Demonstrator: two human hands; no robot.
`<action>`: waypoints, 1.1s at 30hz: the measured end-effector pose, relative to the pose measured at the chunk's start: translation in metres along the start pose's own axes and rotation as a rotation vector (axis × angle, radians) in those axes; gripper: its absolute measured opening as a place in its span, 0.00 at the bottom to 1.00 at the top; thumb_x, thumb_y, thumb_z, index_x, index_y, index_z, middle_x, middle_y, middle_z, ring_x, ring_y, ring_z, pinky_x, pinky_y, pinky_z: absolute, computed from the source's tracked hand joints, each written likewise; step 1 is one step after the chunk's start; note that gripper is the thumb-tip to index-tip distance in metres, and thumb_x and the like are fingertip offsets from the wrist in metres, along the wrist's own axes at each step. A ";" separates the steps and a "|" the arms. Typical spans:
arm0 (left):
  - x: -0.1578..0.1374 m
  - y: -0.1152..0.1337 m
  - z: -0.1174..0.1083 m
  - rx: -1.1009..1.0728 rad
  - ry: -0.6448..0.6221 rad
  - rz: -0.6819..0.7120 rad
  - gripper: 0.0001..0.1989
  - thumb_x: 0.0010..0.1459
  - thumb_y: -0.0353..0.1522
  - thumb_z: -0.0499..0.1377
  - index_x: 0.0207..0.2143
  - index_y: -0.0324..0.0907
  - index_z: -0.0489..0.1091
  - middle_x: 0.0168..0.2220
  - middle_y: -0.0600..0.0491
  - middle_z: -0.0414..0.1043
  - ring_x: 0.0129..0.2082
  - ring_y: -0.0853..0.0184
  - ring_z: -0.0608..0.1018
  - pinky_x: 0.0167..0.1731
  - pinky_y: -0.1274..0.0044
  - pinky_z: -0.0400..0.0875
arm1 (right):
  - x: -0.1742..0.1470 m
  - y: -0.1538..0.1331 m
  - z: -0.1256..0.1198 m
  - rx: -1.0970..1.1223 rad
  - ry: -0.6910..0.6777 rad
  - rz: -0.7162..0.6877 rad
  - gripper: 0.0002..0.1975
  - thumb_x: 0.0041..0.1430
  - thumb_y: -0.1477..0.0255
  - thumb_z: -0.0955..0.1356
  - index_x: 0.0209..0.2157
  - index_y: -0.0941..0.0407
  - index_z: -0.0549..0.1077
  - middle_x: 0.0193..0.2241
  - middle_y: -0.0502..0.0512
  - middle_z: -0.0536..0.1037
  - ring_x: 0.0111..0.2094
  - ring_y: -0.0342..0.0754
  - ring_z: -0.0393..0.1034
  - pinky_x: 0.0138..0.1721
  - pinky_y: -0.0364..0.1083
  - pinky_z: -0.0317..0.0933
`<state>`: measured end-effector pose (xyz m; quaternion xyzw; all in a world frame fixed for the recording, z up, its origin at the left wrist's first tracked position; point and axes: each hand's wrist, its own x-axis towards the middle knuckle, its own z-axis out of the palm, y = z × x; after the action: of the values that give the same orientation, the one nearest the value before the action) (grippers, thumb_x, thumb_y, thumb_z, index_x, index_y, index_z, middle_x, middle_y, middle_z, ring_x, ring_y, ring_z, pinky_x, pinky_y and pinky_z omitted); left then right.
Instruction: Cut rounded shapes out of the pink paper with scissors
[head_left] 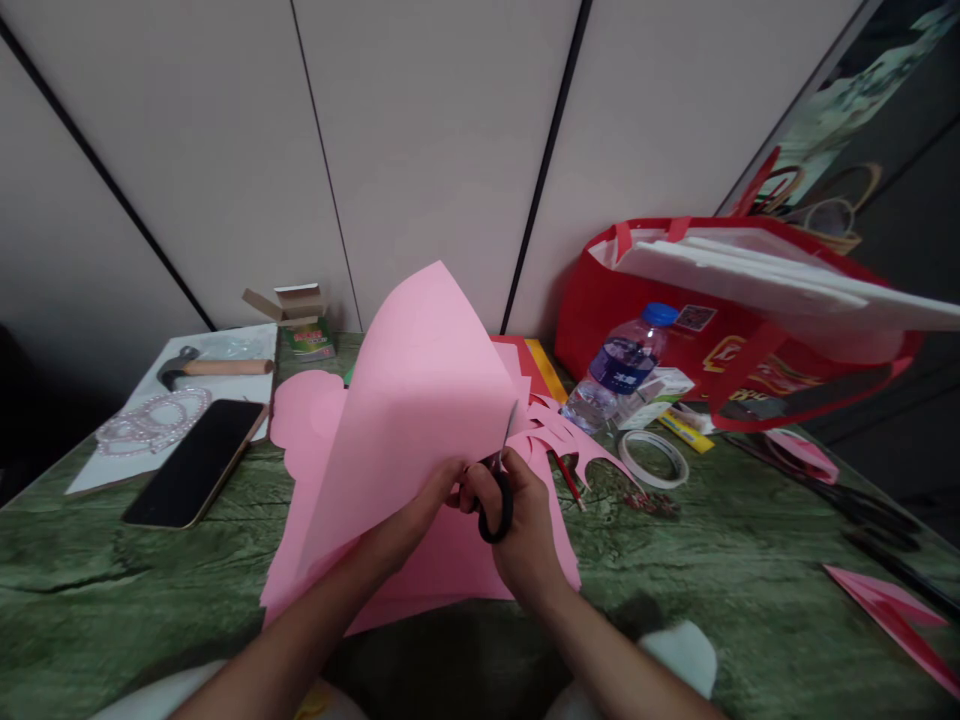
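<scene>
Forearms (337,588) foremost; right hand (527,530) gripping scissors (508,503), left hand (445,487) pinching pink paper (420,390).

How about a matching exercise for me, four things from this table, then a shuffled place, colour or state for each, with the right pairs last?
Things:
1. scissors
2. claw hammer
3. plastic bottle
4. tape roll

Descriptions:
A. topped with a blue cap
B. white and ring-shaped
C. held in the right hand
D. lying on a white sheet

Pairs: 1-C, 2-D, 3-A, 4-B
</scene>
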<state>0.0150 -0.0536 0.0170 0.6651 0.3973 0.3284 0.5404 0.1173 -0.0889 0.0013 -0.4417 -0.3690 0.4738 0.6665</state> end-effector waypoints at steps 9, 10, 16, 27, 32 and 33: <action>-0.003 -0.009 0.001 -0.045 0.205 0.028 0.18 0.52 0.41 0.51 0.13 0.44 0.64 0.17 0.57 0.69 0.22 0.68 0.72 0.32 0.76 0.69 | -0.003 0.004 0.001 0.020 -0.046 0.028 0.06 0.53 0.70 0.66 0.26 0.57 0.65 0.17 0.43 0.65 0.18 0.38 0.61 0.23 0.41 0.62; -0.003 -0.010 0.001 -0.050 0.227 0.021 0.19 0.52 0.42 0.51 0.13 0.44 0.64 0.16 0.56 0.69 0.22 0.68 0.72 0.33 0.75 0.69 | -0.004 0.005 0.001 0.023 -0.053 0.035 0.06 0.53 0.70 0.66 0.26 0.57 0.64 0.17 0.43 0.65 0.18 0.38 0.61 0.23 0.41 0.62; -0.003 -0.009 0.002 -0.072 0.279 -0.074 0.19 0.50 0.43 0.52 0.13 0.43 0.66 0.12 0.57 0.65 0.18 0.67 0.72 0.25 0.74 0.71 | -0.007 0.006 0.004 -0.017 -0.101 0.032 0.07 0.52 0.70 0.66 0.26 0.56 0.63 0.17 0.44 0.66 0.20 0.40 0.62 0.22 0.41 0.60; -0.003 -0.021 0.002 0.003 0.435 -0.130 0.15 0.46 0.42 0.59 0.35 0.45 0.71 0.41 0.51 0.73 0.48 0.60 0.70 0.50 0.69 0.61 | -0.001 -0.001 -0.001 -0.144 0.003 -0.028 0.08 0.47 0.70 0.68 0.29 0.55 0.64 0.19 0.44 0.64 0.22 0.42 0.60 0.22 0.41 0.55; -0.003 -0.023 0.001 0.012 0.349 -0.127 0.14 0.50 0.43 0.55 0.32 0.44 0.73 0.37 0.52 0.75 0.44 0.61 0.72 0.47 0.70 0.64 | -0.001 -0.002 -0.001 -0.164 0.010 -0.030 0.08 0.48 0.70 0.68 0.30 0.56 0.65 0.20 0.46 0.68 0.21 0.42 0.60 0.24 0.41 0.56; -0.003 -0.023 0.001 0.019 0.344 -0.119 0.14 0.50 0.42 0.54 0.31 0.44 0.73 0.36 0.52 0.75 0.44 0.61 0.73 0.47 0.70 0.64 | -0.002 -0.002 -0.001 -0.160 0.006 -0.027 0.08 0.48 0.70 0.68 0.30 0.56 0.65 0.21 0.46 0.70 0.22 0.42 0.61 0.25 0.42 0.56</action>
<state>0.0109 -0.0542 -0.0056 0.5794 0.5259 0.4009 0.4765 0.1181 -0.0908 0.0025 -0.4901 -0.4093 0.4326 0.6365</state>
